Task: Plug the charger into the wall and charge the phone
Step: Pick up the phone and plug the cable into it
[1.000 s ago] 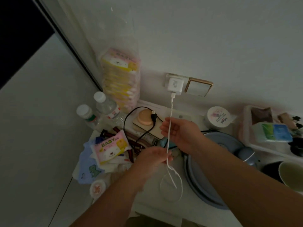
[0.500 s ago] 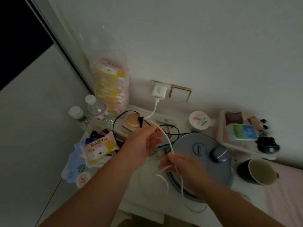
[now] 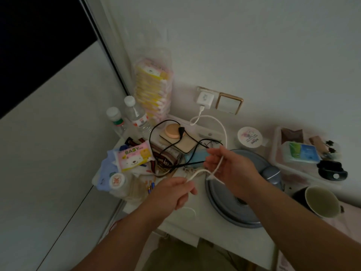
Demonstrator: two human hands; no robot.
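A: The charger (image 3: 205,99) sits in the wall socket (image 3: 201,90), so that half looks done. What's different from a second ago?

B: Then the white cable (image 3: 224,132) hung straight down from the charger, taut between both hands. Now it loops out to the right and comes down slack. The right hand (image 3: 230,169) has dropped lower and pinches the cable between thumb and fingers; the left hand (image 3: 173,192) is closed on the cable too, nearer its loose end.

A: Meaning?

B: My guess: the person is running the cable through to find the free plug. A short white tip shows just below the right hand, but it's too blurred to say it's the connector.

A: And the phone?

B: I can't pick one out. Nothing on the counter (image 3: 195,227) clearly reads as a phone.

A: Room to work?

B: Tight. A black cord (image 3: 156,132) tangles just behind the hands, a round grey lid (image 3: 234,208) lies under the right wrist, and a mug (image 3: 322,202) stands near the counter's right edge. The only bare patch is the front strip below the left hand.
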